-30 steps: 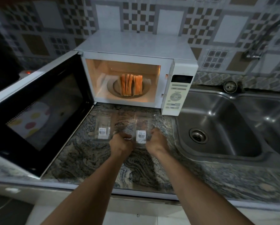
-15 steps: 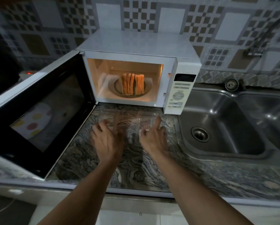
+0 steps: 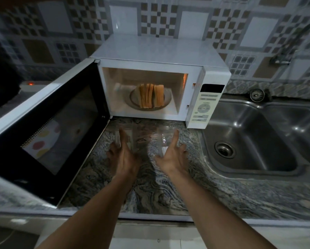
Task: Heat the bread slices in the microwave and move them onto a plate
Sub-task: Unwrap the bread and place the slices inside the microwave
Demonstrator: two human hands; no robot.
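Observation:
Several orange-brown bread slices stand on edge on the round turntable inside the lit white microwave. Its door is swung wide open to the left. A clear plastic container lies flat and opened on the marble counter just below the oven mouth. My left hand and my right hand hover over the container's near side, fingers spread, holding nothing. No plate other than the turntable shows.
A double steel sink with a drain fills the right; a tap rises at the back wall. The microwave's control panel is on its right. The open door blocks the counter's left side. A device with a red light sits far left.
My hands were closed on the near edge of the clear container a second ago; they have let go, opened, and moved forward over it toward the microwave.

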